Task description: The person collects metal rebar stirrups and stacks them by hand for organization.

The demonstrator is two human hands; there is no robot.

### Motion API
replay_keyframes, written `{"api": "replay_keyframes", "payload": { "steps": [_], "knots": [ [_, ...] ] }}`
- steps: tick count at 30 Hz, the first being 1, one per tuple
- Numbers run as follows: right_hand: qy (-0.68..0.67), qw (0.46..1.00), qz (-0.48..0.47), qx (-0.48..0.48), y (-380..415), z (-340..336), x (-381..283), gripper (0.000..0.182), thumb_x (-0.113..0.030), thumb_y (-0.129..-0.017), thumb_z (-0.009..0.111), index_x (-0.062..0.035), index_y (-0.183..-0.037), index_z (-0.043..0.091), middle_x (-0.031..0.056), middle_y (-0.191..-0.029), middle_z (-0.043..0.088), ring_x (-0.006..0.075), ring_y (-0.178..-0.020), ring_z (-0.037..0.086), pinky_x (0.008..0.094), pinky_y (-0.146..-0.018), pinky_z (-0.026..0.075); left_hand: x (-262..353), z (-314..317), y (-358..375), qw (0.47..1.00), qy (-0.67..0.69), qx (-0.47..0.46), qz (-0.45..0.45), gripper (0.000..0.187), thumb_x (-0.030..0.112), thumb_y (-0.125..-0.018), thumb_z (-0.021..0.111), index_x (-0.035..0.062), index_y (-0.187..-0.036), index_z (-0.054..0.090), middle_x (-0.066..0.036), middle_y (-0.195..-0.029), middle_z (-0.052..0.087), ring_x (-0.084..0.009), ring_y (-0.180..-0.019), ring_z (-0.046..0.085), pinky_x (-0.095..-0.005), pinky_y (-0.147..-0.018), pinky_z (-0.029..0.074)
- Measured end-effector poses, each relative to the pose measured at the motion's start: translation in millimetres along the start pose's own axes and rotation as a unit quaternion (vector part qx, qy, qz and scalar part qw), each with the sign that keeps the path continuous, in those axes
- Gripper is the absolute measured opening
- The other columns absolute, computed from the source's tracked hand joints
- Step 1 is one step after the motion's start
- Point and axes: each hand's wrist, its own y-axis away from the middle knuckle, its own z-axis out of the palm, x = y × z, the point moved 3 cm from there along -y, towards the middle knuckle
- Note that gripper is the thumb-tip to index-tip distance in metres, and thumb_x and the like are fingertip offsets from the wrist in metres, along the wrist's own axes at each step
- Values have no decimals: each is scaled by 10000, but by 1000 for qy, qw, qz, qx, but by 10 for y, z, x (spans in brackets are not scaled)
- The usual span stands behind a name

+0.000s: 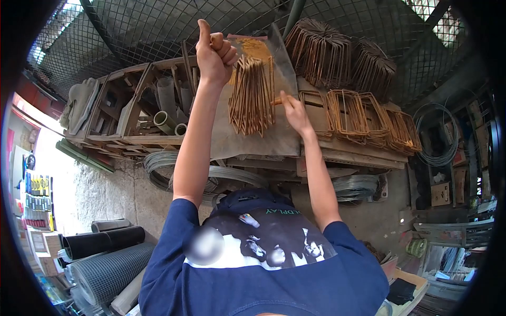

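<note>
A bundle of rusty rebar stirrups point(252, 102) stands upright on the worktop in front of me, packed close together. My left hand point(216, 57) is raised at the bundle's upper left, its fingers curled into a fist and its thumb pointing up. No object shows inside that fist. At the bundle's right side, my right hand point(295, 113) reaches in with its fingers closed on the outermost stirrup point(272, 79), which stands slightly apart from the others. The exact grip of those fingertips is partly hidden.
Rusty stirrups point(348, 116) lie along the bench's right side, with taller bundles point(321, 52) behind them against the mesh fence point(174, 23). A wooden rack point(132, 105) holds tubes at left. Wire coils point(158, 168) sit below the bench; mesh rolls point(113, 271) lie lower left.
</note>
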Motion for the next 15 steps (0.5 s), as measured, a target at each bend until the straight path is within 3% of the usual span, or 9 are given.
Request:
{"api": "replay_keyframes", "payload": {
  "steps": [1, 3, 4, 6, 7, 9, 10, 11, 15],
  "knots": [
    [81, 996, 24, -8, -123, -20, -25, 614, -523, -927, 385, 28, -1118, 579, 165, -1075, 619, 252, -1074, 546, 333, -946, 369, -14, 5, -11, 1000, 1, -6, 1, 627, 608, -902, 376, 179, -514, 135, 67, -476, 78, -81, -426, 50, -270, -409, 63],
    [-24, 993, 21, 117, -468, -19, -19, 614, -535, -914, 413, 13, -1140, 574, 157, -1093, 616, 266, -1105, 532, 331, -989, 332, -39, 49, -27, 1000, 10, -14, -9, 626, 610, -901, 375, 180, -514, 135, 67, -478, 77, -82, -426, 51, -271, -409, 65],
    [-26, 993, 22, 117, -681, -18, -24, 614, -535, -914, 413, 13, -1140, 574, 157, -1093, 616, 266, -1105, 532, 331, -989, 332, -59, 73, -14, 999, 19, -20, -22, 626, 612, -901, 374, 181, -514, 136, 67, -481, 76, -82, -425, 51, -273, -409, 66],
    [-391, 909, -21, 143, -1005, -28, -44, 488, -430, -931, 468, 6, -1127, 573, 136, -1068, 623, 241, -1065, 545, 321, -965, 357, -90, 80, 11, 1000, 12, -14, -25, 624, 614, -900, 373, 182, -515, 138, 67, -484, 75, -83, -426, 52, -274, -410, 67],
    [-393, 908, -26, 141, -1032, -70, -121, 488, -430, -931, 468, 6, -1127, 573, 136, -1068, 623, 241, -1065, 545, 321, -965, 357, -81, 73, -23, 1000, 7, -8, -19, 622, 616, -899, 371, 184, -516, 140, 68, -486, 75, -84, -428, 52, -274, -411, 68],
    [-278, 948, -94, 121, -994, -211, -407, 298, -294, -953, 479, -40, -1075, 576, 69, -1014, 619, 179, -1027, 540, 337, -960, 369, -40, 36, -35, 1000, 1, -17, -1, 621, 617, -897, 378, 183, -519, 143, 67, -491, 71, -85, -432, 55, -275, -414, 73],
    [-331, 931, -99, 116, -958, -229, -508, 216, -235, -955, 482, -43, -970, 579, 85, -995, 625, 163, -994, 562, 310, -933, 398, -60, 6, -41, 1000, 6, -4, -4, 620, 613, -899, 378, 183, -519, 144, 66, -493, 70, -85, -435, 57, -274, -417, 75],
    [-314, 932, -125, 131, -866, -252, -673, 220, -212, -957, 479, -15, -928, 572, 101, -892, 650, 148, -843, 599, 289, -837, 433, -91, -28, -22, 1000, 10, 11, -10, 618, 610, -900, 379, 183, -519, 145, 66, -495, 69, -85, -438, 59, -274, -419, 78],
    [-253, 951, -152, 87, -665, -351, -1160, 209, -186, -953, 483, -6, -955, 588, 75, -770, 634, 154, -750, 620, 289, -756, 498, -141, -76, -30, 999, 11, 49, 0, 612, 588, -914, 371, 174, -522, 150, 61, -503, 80, -87, -452, 69, -272, -430, 90]
  ]
}}
